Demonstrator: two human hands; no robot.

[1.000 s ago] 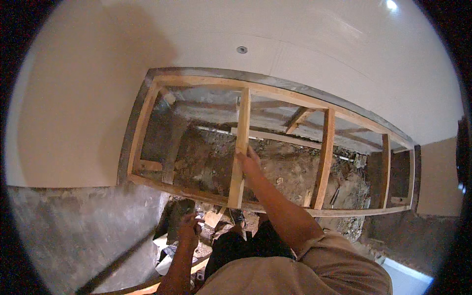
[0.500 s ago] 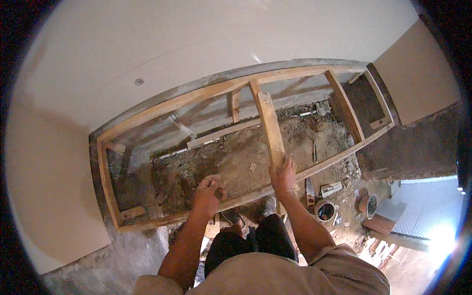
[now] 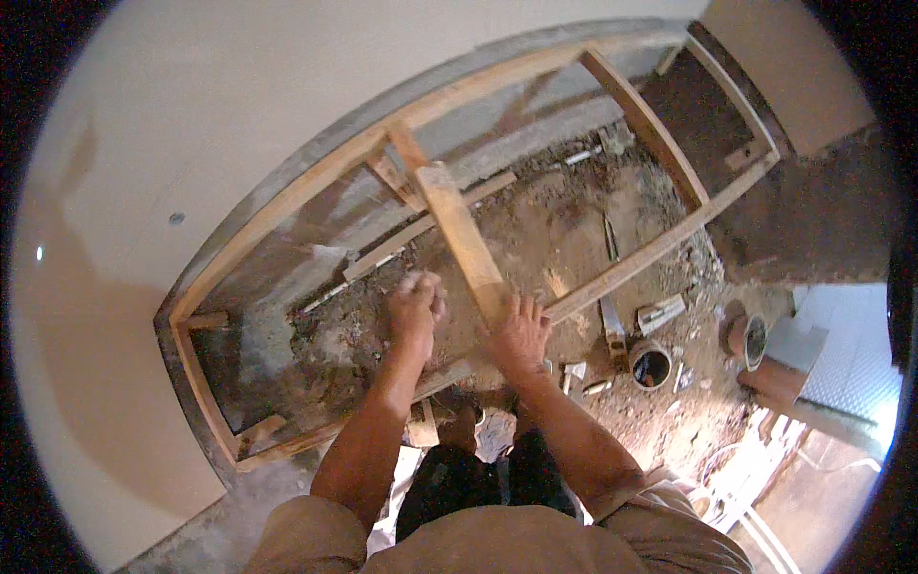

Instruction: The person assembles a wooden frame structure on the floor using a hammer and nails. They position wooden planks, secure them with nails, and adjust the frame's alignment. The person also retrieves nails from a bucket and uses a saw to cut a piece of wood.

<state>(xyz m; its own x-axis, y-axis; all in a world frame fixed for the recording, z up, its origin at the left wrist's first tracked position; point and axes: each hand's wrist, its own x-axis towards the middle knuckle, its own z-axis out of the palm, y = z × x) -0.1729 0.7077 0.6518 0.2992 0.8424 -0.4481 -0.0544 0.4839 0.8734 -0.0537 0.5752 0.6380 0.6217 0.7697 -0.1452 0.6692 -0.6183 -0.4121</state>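
A long wooden frame [image 3: 626, 263] surrounds a dirt-floored recess along the wall. Across its middle lies a crosspiece [image 3: 405, 143] with a short wooden board [image 3: 454, 225] set along it. My right hand [image 3: 521, 337] is closed over the board's near end, close to the frame's front rail, fingers pointing away from me. Left of the board, my left hand [image 3: 416, 308] hangs over the recess with its fingers curled together, apart from the wood. Whatever it may hold is hidden and blurred.
Another crosspiece [image 3: 650, 129] spans the frame's right part. Beyond the front rail, a bucket [image 3: 650, 365], a flat long-bladed tool [image 3: 612, 330] and wood scraps [image 3: 660, 313] lie on the dirt. Another pot-like container [image 3: 754, 342] lies farther right. A loose strip [image 3: 392, 247] rests inside the recess.
The view has turned, so the frame looks more tilted and the board sits farther left. My left hand has risen and curled tighter. My right hand stays on the board's near end.
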